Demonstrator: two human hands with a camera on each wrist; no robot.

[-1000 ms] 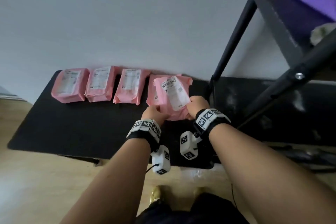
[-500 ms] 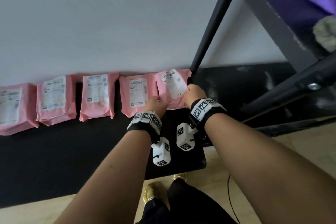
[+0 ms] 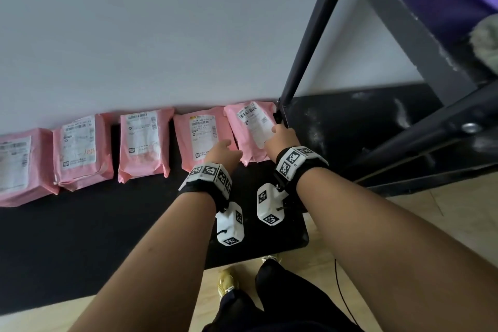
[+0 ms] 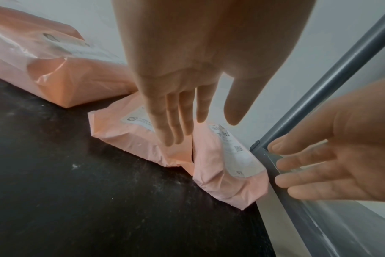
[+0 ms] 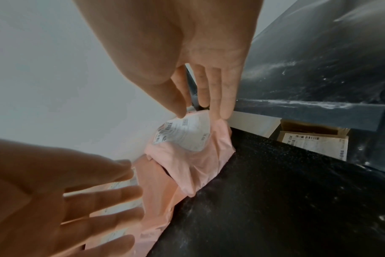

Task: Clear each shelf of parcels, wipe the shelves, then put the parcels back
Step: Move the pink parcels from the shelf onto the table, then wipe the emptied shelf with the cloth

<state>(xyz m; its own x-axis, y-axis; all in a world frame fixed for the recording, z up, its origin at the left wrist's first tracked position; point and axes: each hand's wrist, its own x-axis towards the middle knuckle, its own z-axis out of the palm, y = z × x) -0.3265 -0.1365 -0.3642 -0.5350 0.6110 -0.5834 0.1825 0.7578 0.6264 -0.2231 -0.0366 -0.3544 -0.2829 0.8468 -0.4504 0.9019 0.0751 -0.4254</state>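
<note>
1. Right hand (image 3: 283, 137): fingers (image 5: 218, 97) straight and slightly spread, tips at the far right edge of the rightmost pink parcel (image 3: 252, 131); nothing gripped. Whether the tips touch the wrapper cannot be told.
2. Left hand (image 3: 225, 152): fingers (image 4: 176, 121) extended and loosely together, thumb apart, held over the second pink parcel from the right (image 3: 203, 137); nothing held.
3. Rightmost pink parcel: lies label up on the black mat (image 3: 80, 237), against the wall, its right edge just beside the grey shelf post (image 3: 310, 48).
4. Parcels, 5 in view: pink, white labels up, in 1 row along the wall on the black mat; the 2 rightmost touch.
5. Shelf unit: dark frame to the right; a brown labelled box (image 5: 314, 140) beneath its lower rail.
6. Floor (image 3: 296, 264): pale wood, in front of the mat.
</note>
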